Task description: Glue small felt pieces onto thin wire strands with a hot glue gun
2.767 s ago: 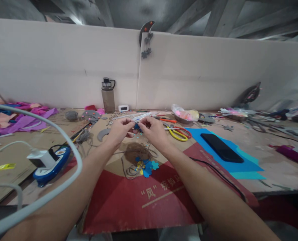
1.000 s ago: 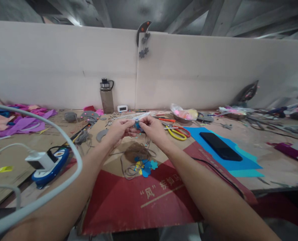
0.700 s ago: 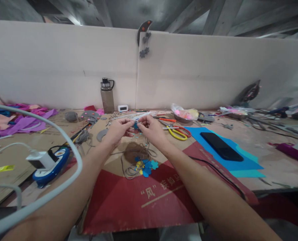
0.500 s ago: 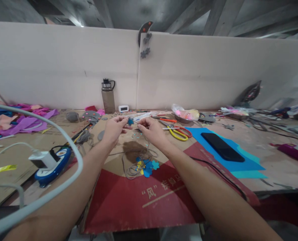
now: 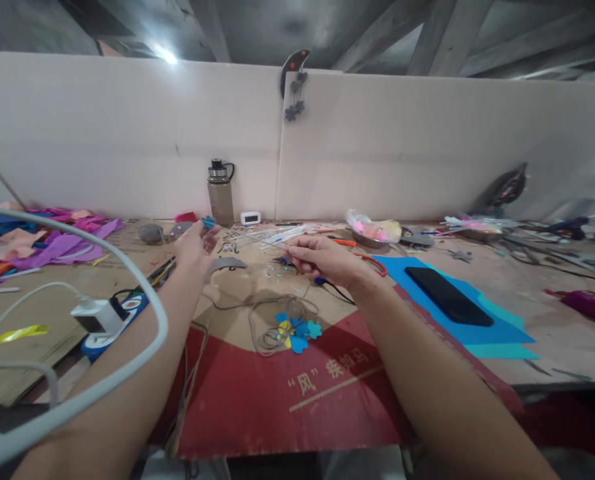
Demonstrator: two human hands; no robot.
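My left hand [image 5: 195, 241] is raised toward the back left, its fingertips pinched on a small blue felt flower [image 5: 208, 222]. A thin grey thread runs taut from it across to my right hand [image 5: 319, 259], whose fingers are closed in a pinch on the thread's other end. Below and between the hands lies a loose coil of grey string [image 5: 267, 325] on the cardboard sheet [image 5: 257, 400]. A cluster of blue and yellow felt flowers [image 5: 296, 331] rests on that coil. A grey felt crescent [image 5: 226, 265] lies flat under the thread.
A water bottle [image 5: 220, 192] and a small white clock [image 5: 250, 217] stand by the back wall. A black phone [image 5: 450, 305] lies on blue felt sheets [image 5: 497, 330] at right. A power strip with a white charger [image 5: 100, 317] sits left, purple scraps [image 5: 52, 243] beyond. Scissors, partly hidden, lie behind my right hand.
The hands, together over the blue flower before, have parted. The left hand has carried the flower back and to the left, drawing a thread out from the right hand.
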